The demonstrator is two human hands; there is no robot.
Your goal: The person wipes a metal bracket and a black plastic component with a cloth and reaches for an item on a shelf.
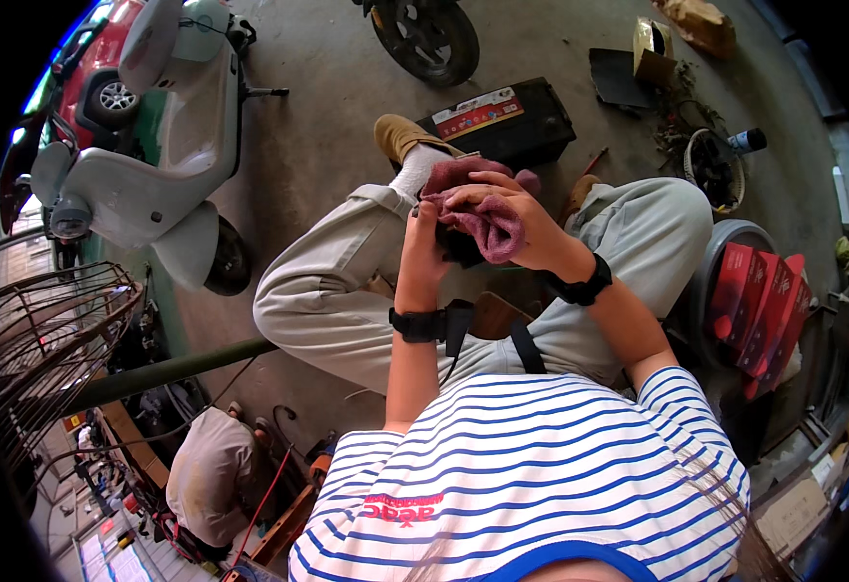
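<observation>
My left hand (424, 240) grips a small black part (460, 247) in front of my knees. Most of that part is hidden by my fingers and a cloth, so its kind cannot be told. In my right hand (533, 222) is a bunched dusty-pink cloth (498, 231), pressed against the black part. Both hands meet above the gap between my bent legs. Just beyond them a black vehicle battery (540, 120) with a red and white label lies on the floor, near my tan shoe (402, 136).
A pale scooter (155, 189) stands at left beside a wire fan cage (68, 327). Behind on the left, another person (210, 473) bends over. Red boxes (759, 313) rest on a grey bin (708, 269) at right. A tyre (431, 44) and a basket (715, 171) stand farther ahead.
</observation>
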